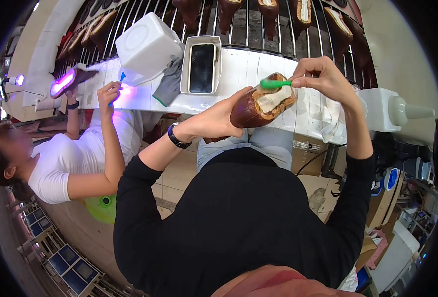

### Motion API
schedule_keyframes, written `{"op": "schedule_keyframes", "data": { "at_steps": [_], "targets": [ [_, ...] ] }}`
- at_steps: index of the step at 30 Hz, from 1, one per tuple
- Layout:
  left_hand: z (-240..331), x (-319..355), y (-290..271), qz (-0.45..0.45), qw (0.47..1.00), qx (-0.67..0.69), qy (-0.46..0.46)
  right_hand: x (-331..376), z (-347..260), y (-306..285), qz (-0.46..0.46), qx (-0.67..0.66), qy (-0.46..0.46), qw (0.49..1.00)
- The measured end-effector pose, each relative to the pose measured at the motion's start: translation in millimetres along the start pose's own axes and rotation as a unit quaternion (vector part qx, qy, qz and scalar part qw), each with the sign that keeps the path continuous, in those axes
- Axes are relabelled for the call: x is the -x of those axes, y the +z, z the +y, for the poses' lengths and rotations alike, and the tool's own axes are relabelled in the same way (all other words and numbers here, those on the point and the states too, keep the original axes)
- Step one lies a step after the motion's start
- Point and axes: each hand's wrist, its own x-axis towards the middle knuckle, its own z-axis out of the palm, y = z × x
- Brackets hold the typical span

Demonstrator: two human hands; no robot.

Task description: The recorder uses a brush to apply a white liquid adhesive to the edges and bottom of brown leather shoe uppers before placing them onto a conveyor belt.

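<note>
A brown leather shoe upper is tilted with its underside toward me, above the bench's front edge. Along the underside, a pale strip runs down the middle and tan folded edges surround it. My left hand is closed around one end of the shoe, its fingers partly hidden beneath. Between the thumb and fingers of my right hand is a green-handled brush. Its head lies at the far edge of the shoe's underside and seems to touch it; the bristles are hard to make out.
On the white bench lie a phone in a white box, a grey glove and a white plastic container. A white nozzle bottle is at right. Behind runs a roller rack with shoes. Left, a co-worker holds another shoe.
</note>
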Motion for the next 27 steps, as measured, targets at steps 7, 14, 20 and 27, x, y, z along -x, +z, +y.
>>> {"op": "schedule_keyframes", "data": {
  "at_steps": [7, 14, 20, 27],
  "targets": [
    [10.0, -5.6, 1.5, -0.002, 1.000, -0.008, -0.024, 16.6, 3.8, 23.7, 0.058, -0.067, 0.000, 0.996],
    [18.8, -1.1, 11.8, -0.007, 0.997, -0.069, 0.021, 19.0, -22.7, 4.0, -0.074, -0.027, -0.065, 0.995],
    [19.7, -4.5, 11.2, 0.004, 0.999, -0.037, -0.005, 17.3, -12.9, -12.0, -0.072, -0.048, -0.043, 0.995],
    [16.1, -4.5, 8.6, 0.018, 0.999, -0.034, -0.019, 0.7, -14.5, 4.6, -0.051, -0.042, -0.061, 0.996]
  ]
}}
